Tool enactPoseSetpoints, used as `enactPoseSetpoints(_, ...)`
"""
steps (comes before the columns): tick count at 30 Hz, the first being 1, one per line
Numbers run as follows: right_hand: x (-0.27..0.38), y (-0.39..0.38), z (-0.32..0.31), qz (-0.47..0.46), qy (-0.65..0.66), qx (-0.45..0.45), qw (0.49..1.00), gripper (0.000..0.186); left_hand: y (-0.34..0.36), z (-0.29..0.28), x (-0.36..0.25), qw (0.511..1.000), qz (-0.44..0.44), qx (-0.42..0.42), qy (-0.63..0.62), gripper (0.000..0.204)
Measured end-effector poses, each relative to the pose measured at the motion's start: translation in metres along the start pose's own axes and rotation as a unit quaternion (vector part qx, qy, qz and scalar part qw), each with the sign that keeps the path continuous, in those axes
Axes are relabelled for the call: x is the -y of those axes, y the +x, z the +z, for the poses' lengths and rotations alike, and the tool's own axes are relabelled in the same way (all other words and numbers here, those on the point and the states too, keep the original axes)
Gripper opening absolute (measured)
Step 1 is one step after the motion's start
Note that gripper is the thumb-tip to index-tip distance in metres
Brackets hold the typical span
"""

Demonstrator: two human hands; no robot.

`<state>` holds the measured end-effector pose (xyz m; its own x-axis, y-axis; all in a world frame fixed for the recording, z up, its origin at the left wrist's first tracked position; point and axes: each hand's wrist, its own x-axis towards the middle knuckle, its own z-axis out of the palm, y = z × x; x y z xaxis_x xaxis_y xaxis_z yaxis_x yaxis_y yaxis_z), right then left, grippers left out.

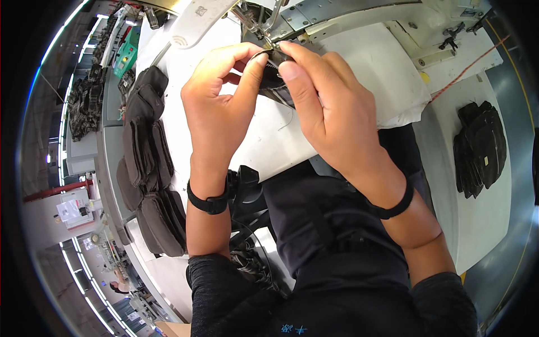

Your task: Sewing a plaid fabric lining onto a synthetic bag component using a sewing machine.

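Note:
Both my hands meet just in front of the needle area of a sewing machine [331, 17]. My left hand [216, 104] pinches the edge of a dark fabric piece [274, 81] between thumb and fingers. From the other side my right hand [339, 109] grips the same piece, its thumb and forefinger close to the presser foot [269, 40]. A pale toothed line, perhaps a zipper, shows on the fabric between the hands. Its lower part hangs over the white worktop; the fingers hide much of the rest.
Stacked dark padded pieces [149, 151] line the worktop's left side. Flat dark pieces [480, 149] lie on a white table at right. A white cloth [370, 73] covers the bed right of my hands. An orange cord [469, 68] runs at upper right.

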<state>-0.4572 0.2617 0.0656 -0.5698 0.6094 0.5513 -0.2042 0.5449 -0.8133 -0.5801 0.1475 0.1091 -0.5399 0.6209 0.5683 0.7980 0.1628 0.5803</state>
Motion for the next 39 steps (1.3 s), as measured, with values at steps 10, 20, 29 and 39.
enactPoseSetpoints(10, 0.008, 0.013, -0.016, -0.153, -0.28, 0.046, 0.947, 0.018, -0.002, -0.004, -0.008, 1.0, -0.014, -0.004, 0.0, 0.012)
enactPoseSetpoints(20, 0.018, 0.018, -0.014, -0.114, -0.304, 0.091, 0.942, 0.016, -0.005, 0.004, -0.006, 0.996, 0.065, -0.042, 0.031, 0.011)
enactPoseSetpoints(29, 0.032, 0.036, -0.017, -0.127, -0.309, 0.129, 0.934, 0.019, -0.005, 0.003, 0.004, 0.954, 0.233, -0.067, 0.175, 0.017)
enactPoseSetpoints(39, 0.031, 0.051, -0.025, -0.151, -0.295, 0.175, 0.927, 0.023, -0.007, 0.002, -0.001, 0.982, 0.136, -0.074, 0.108, 0.012)
